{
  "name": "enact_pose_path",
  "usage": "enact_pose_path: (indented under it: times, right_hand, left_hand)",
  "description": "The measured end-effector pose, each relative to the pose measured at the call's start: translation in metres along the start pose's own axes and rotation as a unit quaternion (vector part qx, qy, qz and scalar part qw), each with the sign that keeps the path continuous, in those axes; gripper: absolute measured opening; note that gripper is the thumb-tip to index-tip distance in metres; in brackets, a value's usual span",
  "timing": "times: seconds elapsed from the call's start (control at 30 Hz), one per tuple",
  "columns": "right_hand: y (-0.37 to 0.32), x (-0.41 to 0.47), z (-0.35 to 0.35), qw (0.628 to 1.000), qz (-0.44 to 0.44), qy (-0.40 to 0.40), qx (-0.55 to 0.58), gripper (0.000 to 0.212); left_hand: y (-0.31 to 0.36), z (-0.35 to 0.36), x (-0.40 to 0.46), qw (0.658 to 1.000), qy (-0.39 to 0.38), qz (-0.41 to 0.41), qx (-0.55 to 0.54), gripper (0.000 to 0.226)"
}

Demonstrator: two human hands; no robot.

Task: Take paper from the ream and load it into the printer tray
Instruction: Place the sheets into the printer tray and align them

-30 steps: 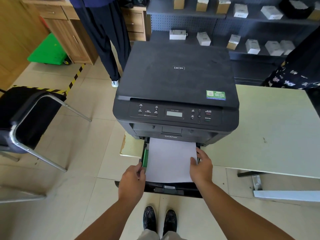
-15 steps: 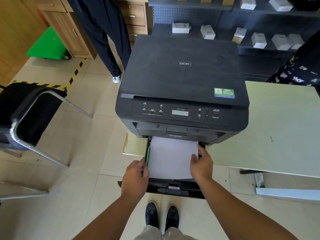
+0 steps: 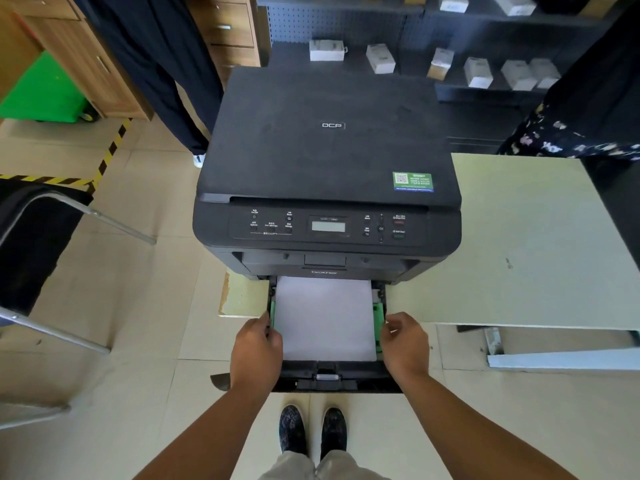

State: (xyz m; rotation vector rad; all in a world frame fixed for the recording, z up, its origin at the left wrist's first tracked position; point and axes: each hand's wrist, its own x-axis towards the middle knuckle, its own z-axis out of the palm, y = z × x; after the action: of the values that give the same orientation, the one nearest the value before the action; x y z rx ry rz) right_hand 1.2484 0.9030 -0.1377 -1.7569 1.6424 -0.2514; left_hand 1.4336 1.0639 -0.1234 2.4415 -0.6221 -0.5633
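A black printer (image 3: 329, 140) stands on the left end of a pale table (image 3: 519, 254). Its paper tray (image 3: 332, 375) is pulled out toward me over the floor. A flat stack of white paper (image 3: 325, 320) lies in the tray between two green guides, the left guide (image 3: 272, 310) and the right guide (image 3: 378, 311). My left hand (image 3: 256, 351) is curled on the tray's left side at the guide, touching the paper's edge. My right hand (image 3: 405, 348) is curled on the tray's right side at the right guide, just off the paper. No ream is in view.
A black chair with a metal frame (image 3: 31, 244) stands on the left. One person in dark trousers (image 3: 166, 64) stands behind the printer, another in a flowered dress (image 3: 588, 116) at the right. Shelves with small boxes (image 3: 478, 71) line the back wall.
Both hands have slid off the top of the paper out to the tray's sides. The paper now lies flatter and deeper in the tray. The camera has moved closer.
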Motion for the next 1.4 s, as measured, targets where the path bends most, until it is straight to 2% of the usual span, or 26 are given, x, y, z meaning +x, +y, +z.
enact_pose_path:
  times: [0.1,0.23,0.5,0.6,0.8,0.9,1.03,1.17,1.4]
  right_hand:
    - [0.002,-0.001,0.0,1.0,-0.02,-0.009,-0.021,0.01]
    - [0.001,0.002,-0.001,0.999,-0.005,-0.021,-0.035,0.015]
    - [-0.001,0.004,0.001,0.998,0.02,-0.03,-0.046,0.013]
    - [-0.003,0.004,0.002,0.998,0.02,-0.03,-0.043,0.012]
    - [-0.009,0.0,0.007,0.999,0.021,-0.034,-0.02,0.01]
    - [-0.012,-0.002,0.012,0.999,0.012,-0.045,-0.022,0.009]
    - [-0.015,-0.007,0.014,0.999,0.009,-0.025,-0.028,0.006]
    - [-0.013,-0.008,0.012,0.998,-0.008,-0.025,-0.052,0.006]
    - [-0.008,-0.001,0.0,0.995,-0.016,-0.025,-0.091,0.005]
  left_hand:
    - [0.003,0.002,0.0,1.0,0.006,-0.024,-0.003,0.014]
    - [0.007,0.001,0.003,0.998,0.013,-0.065,-0.01,0.012]
    - [0.008,0.005,-0.003,0.996,0.025,-0.083,-0.034,0.02]
    - [0.006,0.004,0.0,0.994,0.026,-0.092,-0.06,0.014]
    - [0.01,0.007,0.003,0.993,0.018,-0.089,-0.075,0.018]
    - [0.015,0.011,0.003,0.993,0.003,-0.084,-0.079,0.027]
    - [0.013,0.015,0.0,0.995,-0.012,-0.072,-0.068,0.032]
    - [0.006,0.011,-0.003,0.999,-0.019,-0.012,0.038,0.039]
    - [-0.001,0.002,0.001,0.979,-0.024,0.061,0.191,0.029]
